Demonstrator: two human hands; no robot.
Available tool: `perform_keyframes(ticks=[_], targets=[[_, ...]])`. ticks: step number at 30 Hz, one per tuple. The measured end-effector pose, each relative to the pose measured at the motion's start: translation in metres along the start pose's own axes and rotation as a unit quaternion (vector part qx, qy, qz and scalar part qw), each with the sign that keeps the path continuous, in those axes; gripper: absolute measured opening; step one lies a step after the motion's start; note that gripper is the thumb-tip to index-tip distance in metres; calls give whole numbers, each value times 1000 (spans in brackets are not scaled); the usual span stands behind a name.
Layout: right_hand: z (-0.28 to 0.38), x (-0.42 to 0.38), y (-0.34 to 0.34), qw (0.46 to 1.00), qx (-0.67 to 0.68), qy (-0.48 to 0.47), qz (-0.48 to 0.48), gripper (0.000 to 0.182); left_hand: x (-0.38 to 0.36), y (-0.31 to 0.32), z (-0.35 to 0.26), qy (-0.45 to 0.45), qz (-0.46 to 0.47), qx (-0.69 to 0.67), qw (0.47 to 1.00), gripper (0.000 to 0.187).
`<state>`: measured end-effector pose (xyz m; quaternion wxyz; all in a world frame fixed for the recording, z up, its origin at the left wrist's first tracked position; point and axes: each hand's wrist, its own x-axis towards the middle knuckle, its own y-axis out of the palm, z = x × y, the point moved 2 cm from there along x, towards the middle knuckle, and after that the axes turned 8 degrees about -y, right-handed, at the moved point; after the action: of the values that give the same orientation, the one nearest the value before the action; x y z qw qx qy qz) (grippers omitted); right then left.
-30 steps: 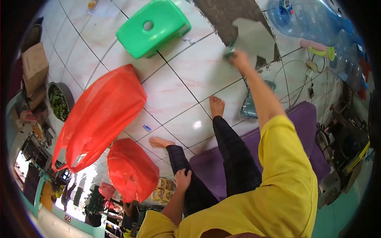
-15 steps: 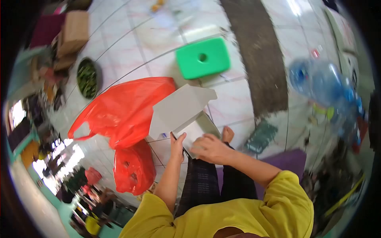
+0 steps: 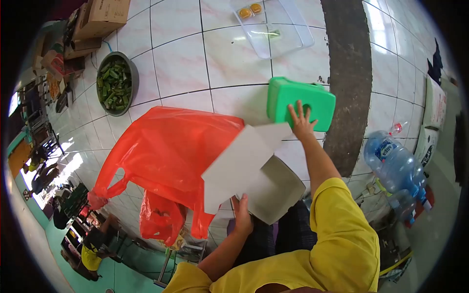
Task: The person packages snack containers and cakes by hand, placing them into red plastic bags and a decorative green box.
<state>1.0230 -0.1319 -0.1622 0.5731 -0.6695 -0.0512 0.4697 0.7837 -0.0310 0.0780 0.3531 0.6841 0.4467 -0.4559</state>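
Note:
My left hand (image 3: 243,220) grips the near left edge of an open cardboard box (image 3: 277,190), thumb on the wall. The box's grey-white lid (image 3: 239,163) stands folded back to the left, and its inside looks bare. Stretched forward, my right hand (image 3: 303,123) lies with spread fingers on a green plastic tissue box (image 3: 283,100), close to the round hole in its top. Left of the cardboard box, a large red plastic bag (image 3: 171,141) lies spread on the tiles, partly under the lid. A smaller red bag (image 3: 161,217) sits nearer to me.
A bowl of cut green pieces (image 3: 115,83) is at the far left. A clear plastic tray (image 3: 288,29) with two orange-yellow round items (image 3: 250,10) lies ahead. Large blue water bottles (image 3: 398,156) lie right of a dark floor strip (image 3: 346,73). Cardboard cartons (image 3: 105,17) stand back left.
My right hand has left the cardboard box and reached forward onto the green tissue box. My left hand still holds the cardboard box. The camera view has shifted.

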Motion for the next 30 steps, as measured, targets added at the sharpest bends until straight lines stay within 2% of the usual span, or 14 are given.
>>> perform_keyframes(ticks=[2, 5, 7, 9, 12, 14, 16, 17, 18, 20, 21, 24, 27, 30], targets=[[-32, 14, -26, 994, 77, 72, 19, 92, 7, 11, -22, -21, 2, -37, 999, 60], [-88, 38, -50, 990, 71, 107, 53, 102, 15, 40, -64, -58, 15, -116, 991, 63], [-112, 50, -73, 989, 40, 111, 91, 101, 28, 63, -89, -69, 34, -166, 983, 65], [-124, 64, -100, 980, 16, 122, 158, 98, 40, 81, -112, 0, -9, -169, 986, 66], [-146, 90, -104, 970, 72, 184, 143, 99, 59, 97, -140, 51, -18, -181, 982, 65], [-154, 105, -108, 969, 45, 178, 165, 94, 76, 102, -157, 58, -24, -200, 978, 66], [-166, 114, -115, 965, 84, 163, 187, 79, 95, 113, -173, 53, -19, -207, 977, 66], [-166, 122, -127, 974, 73, 125, 174, 60, 106, 119, -180, 49, -28, -239, 969, 66], [-154, 135, -152, 981, 99, 108, 128, 53, 116, 130, -189, 46, -36, -273, 960, 67], [-137, 181, -183, 990, 135, 50, 14, 45, 132, 172, -213, 60, -72, -273, 958, 66], [-130, 209, -187, 988, 149, 8, -42, 44, 145, 183, -214, 70, -49, -303, 949, 66], [-100, 315, -207, 966, 222, -56, -117, 50, 171, 209, -219, 66, -58, -336, 938, 65], [-64, 402, -220, 940, 331, 28, -78, 59, 207, 222, -211, 52, -97, -360, 926, 64], [-42, 470, -191, 945, 315, 56, -61, 73, 236, 222, -211, -7, -136, -396, 908, 63]])
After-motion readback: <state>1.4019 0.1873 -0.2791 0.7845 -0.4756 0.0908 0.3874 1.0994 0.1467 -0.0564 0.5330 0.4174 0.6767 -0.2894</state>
